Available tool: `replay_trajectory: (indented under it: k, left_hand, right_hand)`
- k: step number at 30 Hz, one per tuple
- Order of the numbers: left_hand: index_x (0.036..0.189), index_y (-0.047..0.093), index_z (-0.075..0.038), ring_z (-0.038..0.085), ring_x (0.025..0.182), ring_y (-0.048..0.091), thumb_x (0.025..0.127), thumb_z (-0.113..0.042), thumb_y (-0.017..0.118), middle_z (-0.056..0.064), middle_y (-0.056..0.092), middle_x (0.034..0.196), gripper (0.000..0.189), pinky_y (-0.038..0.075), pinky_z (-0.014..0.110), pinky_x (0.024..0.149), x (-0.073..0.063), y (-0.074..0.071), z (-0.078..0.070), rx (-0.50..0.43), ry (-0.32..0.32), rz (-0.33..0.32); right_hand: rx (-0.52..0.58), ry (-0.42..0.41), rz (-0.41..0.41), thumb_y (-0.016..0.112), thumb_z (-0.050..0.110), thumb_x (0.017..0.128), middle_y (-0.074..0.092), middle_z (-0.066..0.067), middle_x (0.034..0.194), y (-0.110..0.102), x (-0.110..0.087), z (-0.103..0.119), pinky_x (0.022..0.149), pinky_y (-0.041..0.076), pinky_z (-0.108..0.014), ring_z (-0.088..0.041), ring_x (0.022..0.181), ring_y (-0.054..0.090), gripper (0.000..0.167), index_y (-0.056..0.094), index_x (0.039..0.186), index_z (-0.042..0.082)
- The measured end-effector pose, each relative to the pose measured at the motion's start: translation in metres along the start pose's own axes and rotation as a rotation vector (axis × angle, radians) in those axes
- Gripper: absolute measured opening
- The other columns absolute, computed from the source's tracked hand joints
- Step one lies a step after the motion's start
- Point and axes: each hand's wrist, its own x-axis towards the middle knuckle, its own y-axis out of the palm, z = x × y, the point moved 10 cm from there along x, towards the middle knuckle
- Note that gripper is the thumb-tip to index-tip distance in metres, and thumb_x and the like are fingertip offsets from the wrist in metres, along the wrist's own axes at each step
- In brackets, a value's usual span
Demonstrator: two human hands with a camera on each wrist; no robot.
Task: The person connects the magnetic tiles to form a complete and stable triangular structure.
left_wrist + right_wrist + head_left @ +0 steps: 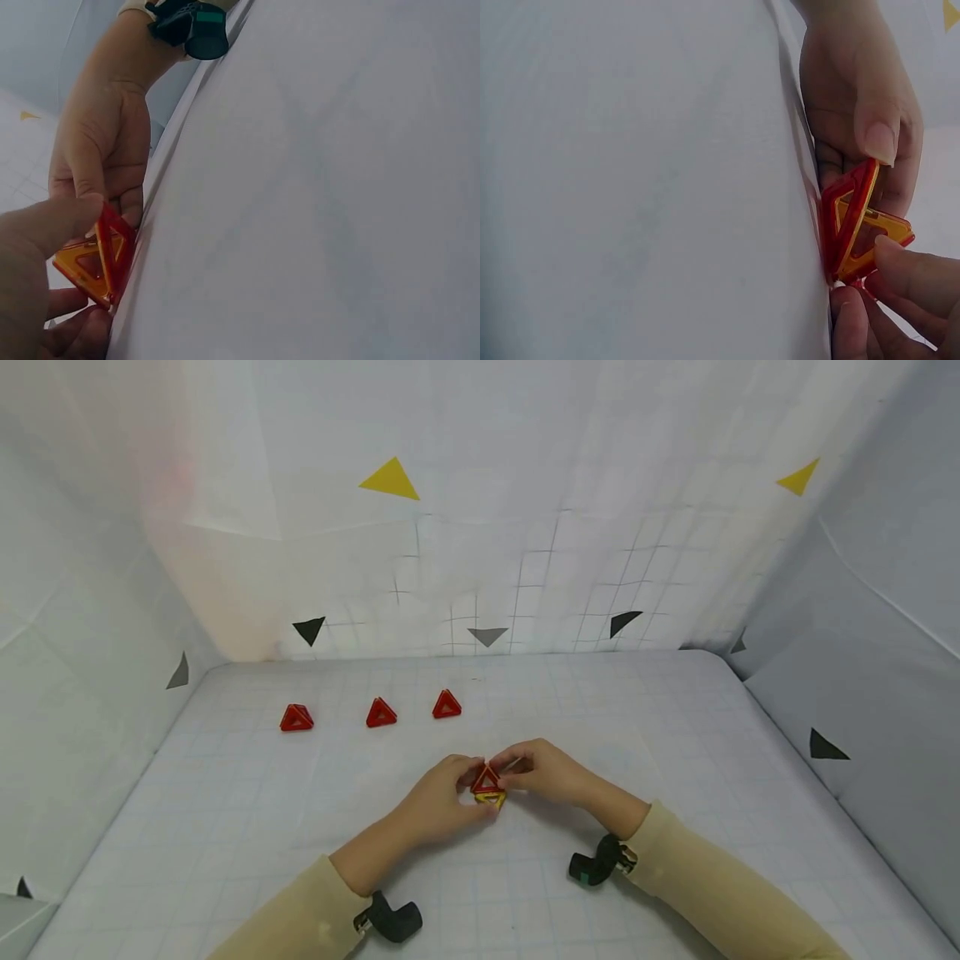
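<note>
A red triangular magnetic tile (487, 781) and a yellow triangular magnetic tile (491, 798) lean edge to edge near the middle of the table. My left hand (442, 802) holds the pair from the left, its thumb at the tip of the red tile (838, 225) in the right wrist view. From the right, my right hand (546, 772) pinches the tiles, with the thumb against the yellow tile (891, 223). In the left wrist view, the two tiles stand at an angle to each other, close over the white table surface. Fingers hide parts of both.
Three small red triangular pieces stand in a row farther back: a left one (297, 718), a middle one (381, 713) and a right one (447, 704). White sheets with coloured triangles wall the table (637, 893) at the back and sides. Black cameras sit at both wrists.
</note>
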Motion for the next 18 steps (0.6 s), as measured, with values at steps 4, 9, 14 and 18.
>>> replay_trajectory:
  k: [4,9,14,18]
  left_hand:
    - [0.138,0.057,-0.009,0.011,0.107,0.057,0.085,-0.047,0.077,-0.002,0.06,0.124,0.068,0.049,0.033,0.095,0.0013,-0.0018,0.0015,-0.065,0.003,-0.007]
    - [0.136,0.058,-0.007,0.012,0.106,0.059,0.088,-0.049,0.074,0.0,0.061,0.122,0.067,0.05,0.033,0.093,0.0027,-0.004,0.0009,-0.092,0.006,-0.02]
    - [0.133,0.06,-0.005,0.014,0.103,0.059,0.09,-0.047,0.072,0.002,0.063,0.117,0.061,0.051,0.035,0.091,0.0036,-0.006,-0.0003,-0.105,-0.012,-0.036]
    - [0.131,0.061,-0.005,0.014,0.102,0.059,0.093,-0.045,0.07,0.002,0.064,0.116,0.056,0.051,0.035,0.09,0.0033,-0.0073,-0.0013,-0.11,-0.027,-0.051]
  right_hand:
    - [0.028,-0.002,0.025,0.076,0.006,0.089,0.071,-0.01,0.115,0.0001,-0.0007,-0.0025,0.086,0.055,-0.029,-0.02,0.1,0.069,0.032,0.07,0.119,0.0]
    - [0.106,0.014,0.067,0.078,0.0,0.084,0.071,-0.012,0.114,0.0027,-0.0005,-0.0045,0.082,0.056,-0.029,-0.022,0.098,0.07,0.04,0.068,0.122,-0.001]
    - [0.146,0.022,0.086,0.081,0.001,0.082,0.072,-0.014,0.112,0.004,-0.0008,-0.0046,0.08,0.057,-0.03,-0.023,0.098,0.071,0.044,0.067,0.123,-0.003]
    - [0.145,0.024,0.078,0.082,0.003,0.081,0.072,-0.014,0.112,0.0039,-0.0009,-0.0048,0.08,0.057,-0.03,-0.023,0.098,0.071,0.045,0.067,0.123,-0.003]
